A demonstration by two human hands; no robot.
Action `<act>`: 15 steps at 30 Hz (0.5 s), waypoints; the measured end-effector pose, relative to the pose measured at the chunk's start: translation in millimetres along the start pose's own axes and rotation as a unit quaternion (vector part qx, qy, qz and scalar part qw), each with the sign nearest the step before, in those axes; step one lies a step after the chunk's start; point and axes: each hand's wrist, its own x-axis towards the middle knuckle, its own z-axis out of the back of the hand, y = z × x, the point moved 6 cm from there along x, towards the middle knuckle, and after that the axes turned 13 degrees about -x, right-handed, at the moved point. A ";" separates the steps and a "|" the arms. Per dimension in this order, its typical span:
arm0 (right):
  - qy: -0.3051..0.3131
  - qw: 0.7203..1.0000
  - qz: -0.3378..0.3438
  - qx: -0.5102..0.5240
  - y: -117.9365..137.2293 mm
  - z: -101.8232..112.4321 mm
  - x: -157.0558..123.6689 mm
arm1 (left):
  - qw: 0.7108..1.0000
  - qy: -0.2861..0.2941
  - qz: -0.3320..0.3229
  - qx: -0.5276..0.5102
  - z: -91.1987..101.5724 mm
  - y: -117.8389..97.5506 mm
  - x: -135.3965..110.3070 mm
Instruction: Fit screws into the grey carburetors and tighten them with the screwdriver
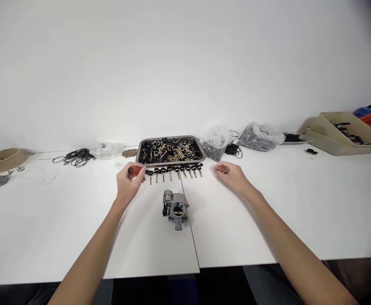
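My left hand point(128, 181) is closed around a screwdriver point(135, 170) with a red and black handle, just left of a row of small parts. Those black-headed parts with brass-coloured stems point(170, 173) lie side by side in front of a metal tray point(169, 164) heaped with similar pieces. Right of the row, my right hand point(231, 174) rests low over the table with thumb and fingertips together; anything between them is too small to make out. A grey metal carburetor point(176, 210) stands between my forearms, its round bore facing me.
Black rubber rings point(77, 157) and a pile of small brass pieces point(130, 153) lie left of the tray. Plastic bags of dark small parts point(215, 146) sit to its right. Beige bins point(338, 142) stand far right, a beige container point(4, 159) far left. A seam point(192, 233) splits the white tabletop.
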 end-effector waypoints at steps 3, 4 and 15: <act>0.005 1.000 -0.001 -0.002 -0.3 -0.5 0.2 | 1.000 -0.002 0.001 0.004 0.0 0.7 0.2; 0.005 1.000 -0.001 -0.004 -0.2 -0.4 0.2 | 1.000 -0.004 0.002 0.006 0.0 0.6 0.4; 0.011 1.000 0.005 -0.005 -0.3 -1.3 0.8 | 1.000 -0.011 -0.013 0.021 0.0 -7.4 0.2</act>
